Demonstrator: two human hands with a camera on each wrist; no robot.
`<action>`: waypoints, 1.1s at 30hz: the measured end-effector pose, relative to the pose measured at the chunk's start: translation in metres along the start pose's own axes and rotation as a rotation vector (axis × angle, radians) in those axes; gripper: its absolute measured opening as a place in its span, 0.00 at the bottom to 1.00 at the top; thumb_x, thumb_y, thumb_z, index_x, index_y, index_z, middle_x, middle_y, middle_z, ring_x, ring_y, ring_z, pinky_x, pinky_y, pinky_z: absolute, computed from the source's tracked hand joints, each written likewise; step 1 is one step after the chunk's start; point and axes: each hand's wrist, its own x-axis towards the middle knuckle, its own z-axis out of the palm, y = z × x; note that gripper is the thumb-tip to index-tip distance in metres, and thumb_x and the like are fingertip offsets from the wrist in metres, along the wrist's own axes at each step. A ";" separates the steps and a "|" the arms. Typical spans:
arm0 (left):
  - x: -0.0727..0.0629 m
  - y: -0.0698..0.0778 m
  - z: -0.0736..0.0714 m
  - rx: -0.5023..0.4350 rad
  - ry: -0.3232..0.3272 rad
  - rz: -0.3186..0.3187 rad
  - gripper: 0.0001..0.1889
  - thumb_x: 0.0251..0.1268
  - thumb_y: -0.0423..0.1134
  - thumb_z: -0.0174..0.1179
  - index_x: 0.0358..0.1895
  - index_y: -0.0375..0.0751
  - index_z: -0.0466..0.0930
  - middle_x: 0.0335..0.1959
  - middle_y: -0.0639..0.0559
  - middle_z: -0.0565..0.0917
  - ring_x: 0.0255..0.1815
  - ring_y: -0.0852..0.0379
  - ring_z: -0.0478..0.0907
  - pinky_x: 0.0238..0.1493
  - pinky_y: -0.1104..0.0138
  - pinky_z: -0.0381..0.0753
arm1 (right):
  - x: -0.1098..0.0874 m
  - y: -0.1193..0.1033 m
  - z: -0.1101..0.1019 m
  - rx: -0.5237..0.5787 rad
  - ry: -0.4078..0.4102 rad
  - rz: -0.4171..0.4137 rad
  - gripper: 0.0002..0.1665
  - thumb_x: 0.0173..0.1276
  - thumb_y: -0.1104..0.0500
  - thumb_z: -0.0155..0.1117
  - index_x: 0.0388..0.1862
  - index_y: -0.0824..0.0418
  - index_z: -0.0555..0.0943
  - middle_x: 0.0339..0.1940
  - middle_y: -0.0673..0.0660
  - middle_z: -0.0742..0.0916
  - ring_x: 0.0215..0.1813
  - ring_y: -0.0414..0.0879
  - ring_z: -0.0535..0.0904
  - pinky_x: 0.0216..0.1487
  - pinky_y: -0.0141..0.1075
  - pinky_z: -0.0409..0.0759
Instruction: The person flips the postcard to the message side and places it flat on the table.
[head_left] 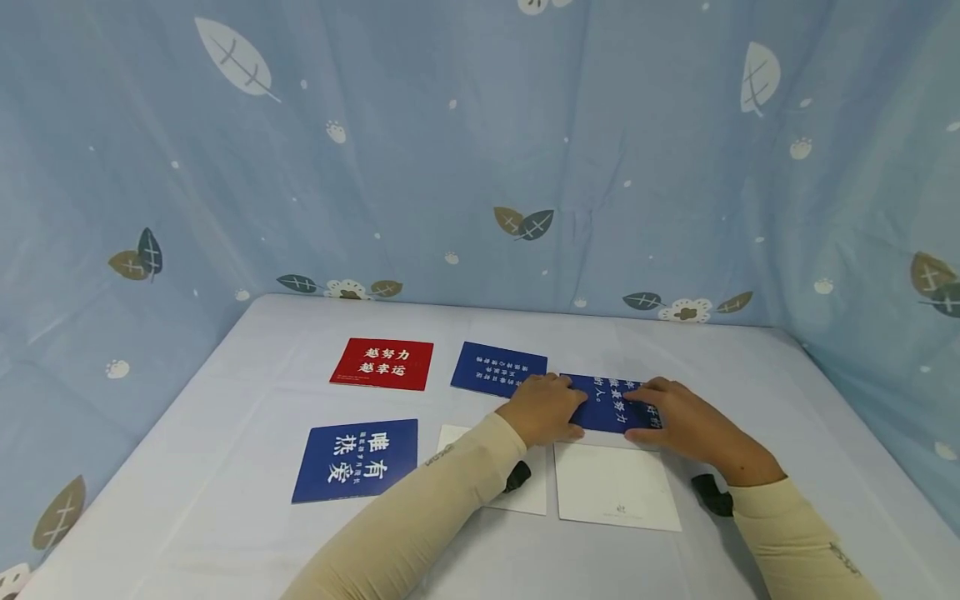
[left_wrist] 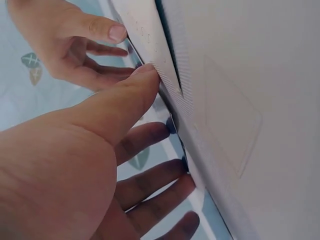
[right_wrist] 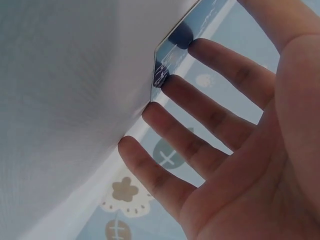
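Observation:
A blue card (head_left: 600, 406) with white characters lies on the white table at the back right. My left hand (head_left: 542, 408) touches its left part, fingers spread and fairly straight. At its right end my right hand (head_left: 686, 421) rests with extended fingers and the thumb near the front corner. In the right wrist view, straight fingertips of the right hand (right_wrist: 215, 120) meet the card's glossy face (right_wrist: 181, 37). The left wrist view shows the left hand's thumb and fingers (left_wrist: 145, 142) along the card's edge; the card's underside is hidden.
Around it lie a red card (head_left: 384, 364), another blue card (head_left: 498, 368), a blue card (head_left: 356, 461) at front left, and two white cards, one (head_left: 617, 487) at front right, the other (head_left: 532, 493) partly under my left sleeve. A patterned curtain (head_left: 420, 150) hangs behind the table.

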 end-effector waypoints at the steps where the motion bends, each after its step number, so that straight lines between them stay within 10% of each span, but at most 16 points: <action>1: 0.000 0.000 0.000 -0.002 0.004 0.003 0.30 0.67 0.60 0.61 0.70 0.55 0.73 0.71 0.53 0.74 0.73 0.53 0.70 0.73 0.58 0.69 | 0.000 0.000 0.000 -0.002 0.005 0.000 0.38 0.57 0.44 0.77 0.62 0.63 0.80 0.62 0.72 0.79 0.61 0.68 0.76 0.57 0.61 0.79; 33: -0.009 0.002 -0.002 0.072 0.026 0.055 0.24 0.76 0.55 0.51 0.69 0.53 0.75 0.69 0.52 0.77 0.71 0.55 0.73 0.68 0.58 0.76 | -0.001 -0.003 -0.005 -0.033 0.036 -0.042 0.34 0.53 0.47 0.80 0.55 0.63 0.84 0.58 0.70 0.83 0.60 0.66 0.79 0.57 0.60 0.80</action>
